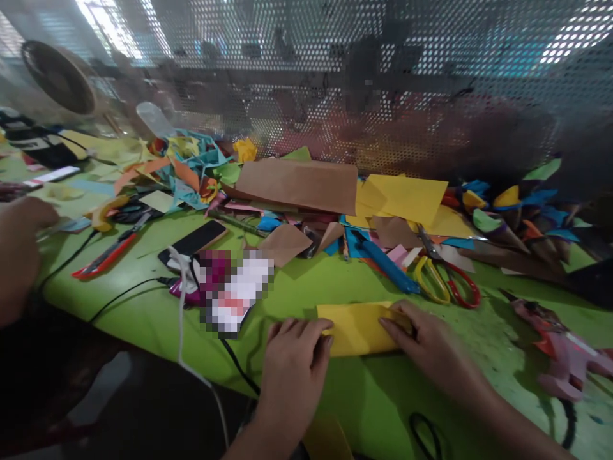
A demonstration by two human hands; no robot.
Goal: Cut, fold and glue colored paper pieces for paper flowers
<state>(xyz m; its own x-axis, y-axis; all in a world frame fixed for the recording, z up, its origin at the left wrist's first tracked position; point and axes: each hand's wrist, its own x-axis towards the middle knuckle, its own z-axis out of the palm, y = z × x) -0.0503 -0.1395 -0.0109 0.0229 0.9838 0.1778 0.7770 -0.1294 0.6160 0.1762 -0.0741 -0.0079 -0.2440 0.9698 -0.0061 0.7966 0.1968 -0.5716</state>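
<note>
A folded yellow paper [357, 327] is seen lying flat on the green table [158, 319], low in the view at about six o'clock, close to the near edge. The left hand [292, 364] is laid at the paper's nine o'clock end. Its fingers are stretched out flat, unclenched, and the fingertips are pressed onto the paper's left edge. Nothing is gripped. The right hand [431, 348] is set at the three o'clock end, with its fingers likewise extended and loose, resting on top of the paper's right corner. The paper is pinned under both hands rather than pinched.

At one o'clock from the paper, scissors [445, 281] with one yellow and one red handle are spotted. Just beside them, at twelve o'clock, a blue cutter [385, 265] is laid slantwise. Further out at twelve o'clock, a brown sheet [299, 182] and a yellow sheet [407, 195] are spread among coloured scraps [191, 166]. At ten o'clock a dark phone [194, 243] is seen, with a white cable [182, 319] draped near it, and beyond that lies a red cutter [108, 252]. At three o'clock, well apart from the right hand, a pink glue gun [560, 348] is laid on its side. At the view's far nine o'clock edge another person's hand [19, 243] is caught, blurred, and whether its fingers are closed cannot be told. The table is backed at twelve o'clock by a perforated screen [335, 64].
</note>
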